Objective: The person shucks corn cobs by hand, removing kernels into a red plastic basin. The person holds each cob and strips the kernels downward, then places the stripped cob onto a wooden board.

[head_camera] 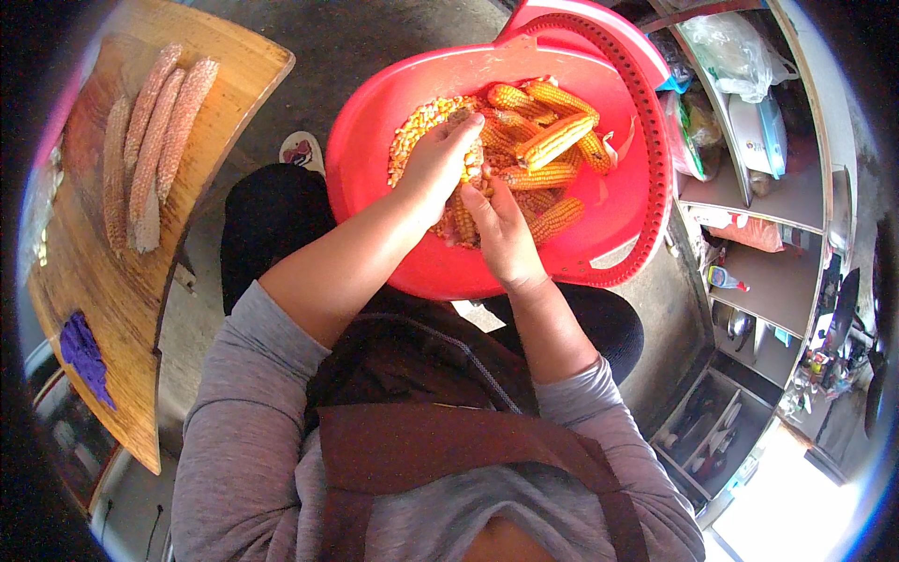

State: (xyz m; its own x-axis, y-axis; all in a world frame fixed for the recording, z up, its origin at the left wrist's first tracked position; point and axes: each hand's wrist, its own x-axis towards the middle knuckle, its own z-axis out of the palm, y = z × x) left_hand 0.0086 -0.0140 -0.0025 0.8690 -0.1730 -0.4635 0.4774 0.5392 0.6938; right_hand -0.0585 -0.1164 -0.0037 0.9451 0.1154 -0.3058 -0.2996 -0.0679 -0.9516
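Observation:
Both of my hands are over a red plastic basket [372, 91]. A partly stripped corn cob [475, 160] sits between them, mostly covered by my fingers. My left hand [437, 163] grips its upper part, thumb pointing up and right. Lower down, my right hand [500, 228] holds the near end, with thumb and forefinger against the kernels. Whole yellow ears of corn [555, 140] are heaped in the right part of the basket. Loose corn kernels [414, 133] lie along its left side, partly behind my left hand.
On the wooden table [232, 63] at left lie several bare corn cobs [151, 154] and a purple cloth [86, 355]. The basket's perforated red handle [664, 154] arches over its right side. Shelves [765, 274] with bags and bottles stand at right. My knees flank the basket.

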